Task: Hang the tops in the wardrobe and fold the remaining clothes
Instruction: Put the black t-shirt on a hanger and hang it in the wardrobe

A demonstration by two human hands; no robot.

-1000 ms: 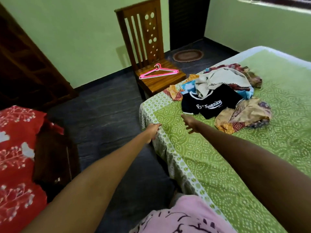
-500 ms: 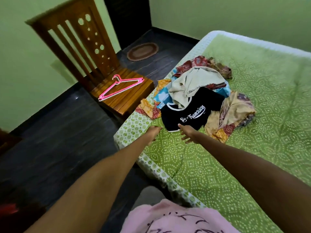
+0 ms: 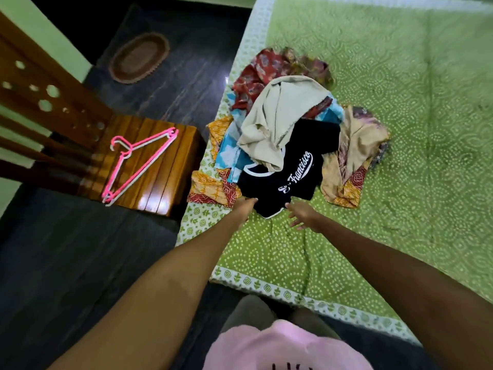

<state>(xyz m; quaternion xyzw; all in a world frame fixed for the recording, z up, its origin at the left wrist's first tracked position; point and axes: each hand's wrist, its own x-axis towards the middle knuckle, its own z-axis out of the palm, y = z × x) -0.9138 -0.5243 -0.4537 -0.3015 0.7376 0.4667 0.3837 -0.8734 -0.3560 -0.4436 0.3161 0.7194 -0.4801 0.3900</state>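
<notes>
One black top (image 3: pixel 282 177), two hangers (image 3: pixel 138 161)

Glossy wood chair (image 3: pixel 149 166), plastic hangers (image 3: pixel 138 161)

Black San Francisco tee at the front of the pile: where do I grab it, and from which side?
Take the black tee by its near hem, coming from the bed's foot edge where the left hand and right hand already are. That hem lies free on the green sheet; the beige garment covers its collar.
</notes>
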